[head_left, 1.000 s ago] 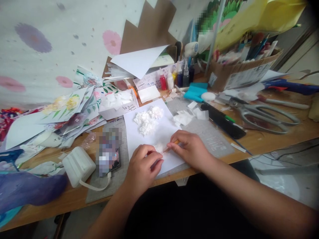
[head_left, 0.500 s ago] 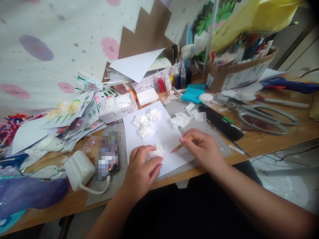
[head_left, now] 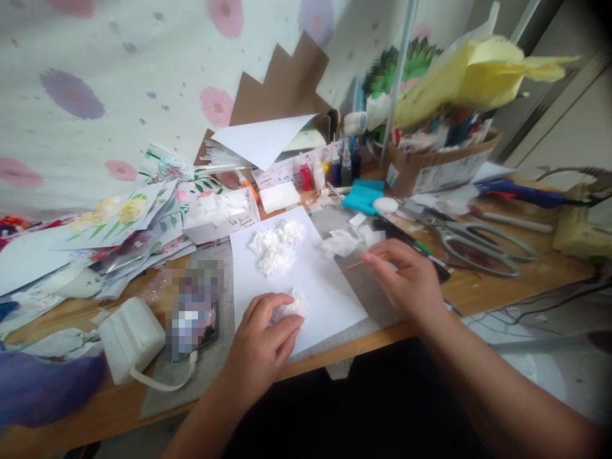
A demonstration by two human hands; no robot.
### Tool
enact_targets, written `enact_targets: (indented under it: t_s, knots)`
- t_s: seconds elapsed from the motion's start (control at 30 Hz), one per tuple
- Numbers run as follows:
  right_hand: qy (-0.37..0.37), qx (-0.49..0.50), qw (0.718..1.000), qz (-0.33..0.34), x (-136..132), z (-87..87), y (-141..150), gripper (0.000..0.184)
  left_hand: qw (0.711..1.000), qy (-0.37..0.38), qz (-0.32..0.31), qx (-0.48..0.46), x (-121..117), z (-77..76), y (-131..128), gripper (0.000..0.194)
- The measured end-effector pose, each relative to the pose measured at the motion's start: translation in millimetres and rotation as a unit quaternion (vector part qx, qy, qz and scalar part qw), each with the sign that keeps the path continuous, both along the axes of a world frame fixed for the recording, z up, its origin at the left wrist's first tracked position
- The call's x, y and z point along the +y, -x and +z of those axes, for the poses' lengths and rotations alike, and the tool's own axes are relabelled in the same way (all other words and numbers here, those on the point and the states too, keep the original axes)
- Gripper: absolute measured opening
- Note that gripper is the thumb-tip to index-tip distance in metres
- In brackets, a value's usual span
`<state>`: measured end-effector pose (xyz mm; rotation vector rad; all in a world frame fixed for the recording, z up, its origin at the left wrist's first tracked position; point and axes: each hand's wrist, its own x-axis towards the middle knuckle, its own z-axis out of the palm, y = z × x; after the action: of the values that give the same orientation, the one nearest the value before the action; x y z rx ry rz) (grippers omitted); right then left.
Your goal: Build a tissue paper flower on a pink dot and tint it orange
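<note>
My left hand (head_left: 265,331) rests at the near part of a white sheet of paper (head_left: 329,299). Its thumb and fingers curve round a small tuft of crumpled white tissue (head_left: 297,305), partly hidden by them. Pinched in my right hand (head_left: 406,271) is a thin, pointed wooden stick (head_left: 354,265), its tip aimed left over the sheet's right edge. Farther up the sheet sits a clump of ruffled white tissue tufts (head_left: 275,255). Several loose tissue pieces (head_left: 342,242) lie just beyond the stick, right of the sheet.
A phone (head_left: 208,325) and a white charger (head_left: 131,338) lie left. Large scissors (head_left: 478,242) and a glue gun (head_left: 523,191) are at right. Behind stand paint bottles (head_left: 306,175), a tray of tissue pieces (head_left: 248,217) and a cardboard box (head_left: 444,166) full of tools.
My right hand has moved right and away from the tuft, taking the stick with it toward the loose tissue pieces. My left hand keeps its hold on the tuft. The view has shifted slightly.
</note>
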<state>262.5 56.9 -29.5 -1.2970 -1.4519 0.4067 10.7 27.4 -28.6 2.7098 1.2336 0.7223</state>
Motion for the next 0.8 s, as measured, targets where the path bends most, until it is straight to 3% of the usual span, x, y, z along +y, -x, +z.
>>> enact_targets:
  t_s: [0.13, 0.3, 0.5, 0.63, 0.8]
  knots:
    - [0.023, -0.029, 0.997, -0.062, 15, 8.9, -19, 0.016, 1.000, 0.015, -0.003, -0.013, 1, -3.0, 3, 0.021]
    - [0.033, -0.066, 0.997, -0.021, 27, 11.2, -16, 0.014, 0.999, 0.040, 0.000, -0.020, 2, -5.5, 6, 0.017]
    - [0.084, -0.033, 0.995, -0.047, 46, 2.7, -7, 0.029, 0.999, 0.041, -0.006, -0.029, 4, -7.2, 7, 0.015]
    - [0.111, -0.013, 0.993, -0.046, 59, -4.4, 3, 0.028, 0.998, 0.043, -0.010, -0.034, 4, -7.4, 8, 0.016]
    - [0.128, 0.022, 0.991, -0.034, 54, 2.6, 11, 0.028, 0.998, 0.041, -0.015, -0.043, 5, -8.8, 9, 0.017]
